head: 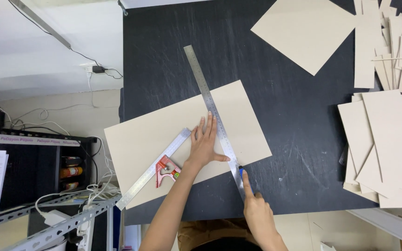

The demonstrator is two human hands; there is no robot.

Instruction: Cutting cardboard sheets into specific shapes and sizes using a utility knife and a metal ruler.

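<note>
Your left hand lies flat with fingers spread on the large beige rectangular cardboard sheet, its fingertips and thumb pressing against the long steel ruler; the hand grips nothing, it only pins things down. That ruler lies across the sheet's right part, its long axis running from the far end up on the black tabletop diagonally down toward you and slightly to the right, its near end passing off the sheet's near edge. Your right hand is closed around a blue-handled utility knife, index finger stretched along its back; the knife's tip points away from you and sits against the ruler's right edge, just where the sheet's near edge ends. The cardboard sheet itself is skewed on the tabletop, its long axis rising from near left to far right, with its left corner hanging past the tabletop's edge. Left of your left hand a combination square with a red head rests on the sheet, its steel blade running roughly parallel to the sheet's long axis. A loose beige square of board lies at the far right, and stacks of cut beige boards fill the right side.
</note>
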